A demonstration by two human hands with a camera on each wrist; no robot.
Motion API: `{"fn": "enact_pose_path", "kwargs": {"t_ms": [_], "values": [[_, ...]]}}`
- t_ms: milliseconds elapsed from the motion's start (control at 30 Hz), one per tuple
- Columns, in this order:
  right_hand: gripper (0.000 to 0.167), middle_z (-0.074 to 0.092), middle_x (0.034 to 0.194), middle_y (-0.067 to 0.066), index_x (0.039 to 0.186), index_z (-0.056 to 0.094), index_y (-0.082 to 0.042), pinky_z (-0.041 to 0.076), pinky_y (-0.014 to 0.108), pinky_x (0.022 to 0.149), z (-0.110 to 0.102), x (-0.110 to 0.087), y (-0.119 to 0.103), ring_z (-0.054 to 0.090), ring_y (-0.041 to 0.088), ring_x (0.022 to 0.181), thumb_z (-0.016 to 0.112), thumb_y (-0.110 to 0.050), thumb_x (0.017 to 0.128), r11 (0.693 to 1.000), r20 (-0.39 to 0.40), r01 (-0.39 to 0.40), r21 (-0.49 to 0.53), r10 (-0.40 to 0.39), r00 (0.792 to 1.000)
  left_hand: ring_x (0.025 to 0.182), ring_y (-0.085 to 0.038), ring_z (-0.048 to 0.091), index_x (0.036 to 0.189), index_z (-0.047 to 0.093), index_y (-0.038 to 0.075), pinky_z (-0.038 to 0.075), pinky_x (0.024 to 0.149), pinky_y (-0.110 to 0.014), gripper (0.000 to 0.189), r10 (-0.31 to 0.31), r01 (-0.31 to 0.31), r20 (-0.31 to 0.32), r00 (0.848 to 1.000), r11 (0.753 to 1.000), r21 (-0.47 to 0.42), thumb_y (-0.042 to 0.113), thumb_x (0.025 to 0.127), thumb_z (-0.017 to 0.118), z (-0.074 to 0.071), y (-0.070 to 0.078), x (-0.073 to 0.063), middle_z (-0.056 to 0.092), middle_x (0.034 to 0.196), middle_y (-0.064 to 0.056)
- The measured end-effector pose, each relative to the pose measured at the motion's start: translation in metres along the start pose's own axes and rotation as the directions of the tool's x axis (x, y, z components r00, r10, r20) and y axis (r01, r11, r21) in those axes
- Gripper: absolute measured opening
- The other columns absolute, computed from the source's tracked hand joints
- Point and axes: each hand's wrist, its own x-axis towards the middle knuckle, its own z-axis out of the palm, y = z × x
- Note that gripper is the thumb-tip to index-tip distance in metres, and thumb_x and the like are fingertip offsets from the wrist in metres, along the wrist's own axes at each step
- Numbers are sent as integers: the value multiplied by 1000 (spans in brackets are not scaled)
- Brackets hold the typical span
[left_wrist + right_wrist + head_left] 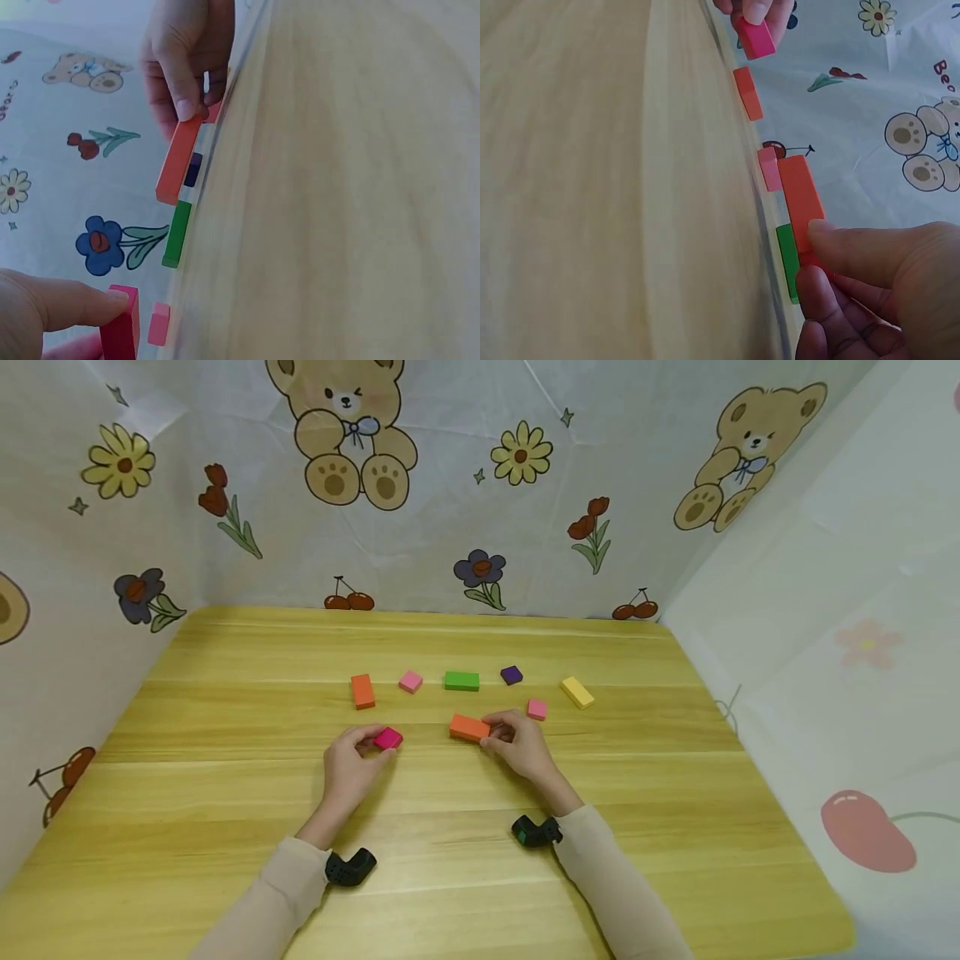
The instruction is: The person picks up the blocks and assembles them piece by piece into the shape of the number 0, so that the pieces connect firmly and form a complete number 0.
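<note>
1. Orange block, the held one, is nearer the person than the green block; the right hand pinches its right end between thumb and fingers. I can't tell whether it touches the table.
2. Nearer the person and left of the green block, the left hand pinches a magenta block.
3. Left of the green block lies a light pink block, then a second orange block.
4. Right of it come a purple block, another pink block nearer the person, and a yellow block farthest out.
5. Step in hand, as I read it: positioning two blocks at once, neither released.
6. Next, I'd judge, calls for steady setting down short of the green block, fingers parting cleanly.
</note>
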Motion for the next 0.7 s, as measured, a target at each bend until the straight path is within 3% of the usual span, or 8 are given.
{"fn": "enact_pose_path", "kwargs": {"t_ms": [200, 500, 700], "values": [[30, 66, 97, 10, 113, 70, -3, 52, 22, 73, -8, -14, -3, 62, 15, 82, 74, -2, 84, 1000, 49, 8, 2, -8, 999, 94, -33, 65, 112, 70, -5, 55, 84, -45, 36, 70, -70, 17, 997, 997, 21, 2, 78, 79, 2, 13, -15, 68, 108, -22], [28, 65, 93, 10, 110, 71, -3, 51, 22, 73, -15, -40, -13, 59, 14, 81, 75, -2, 83, 999, 140, 40, 7, -41, 989, 86, -27, 63, 107, 73, -1, 47, 73, -31, 34, 89, -93, 38, 995, 990, 106, 3, 75, 81, 3, 21, -33, 70, 102, -16], [28, 64, 93, 9, 111, 70, -5, 48, 22, 71, -17, -55, -19, 58, 15, 82, 75, -5, 84, 999, 203, 42, 30, -47, 978, 83, -25, 63, 106, 74, 0, 46, 72, -29, 33, 109, -112, 32, 994, 986, 121, 2, 73, 81, 6, 20, -39, 70, 99, -13]]}}
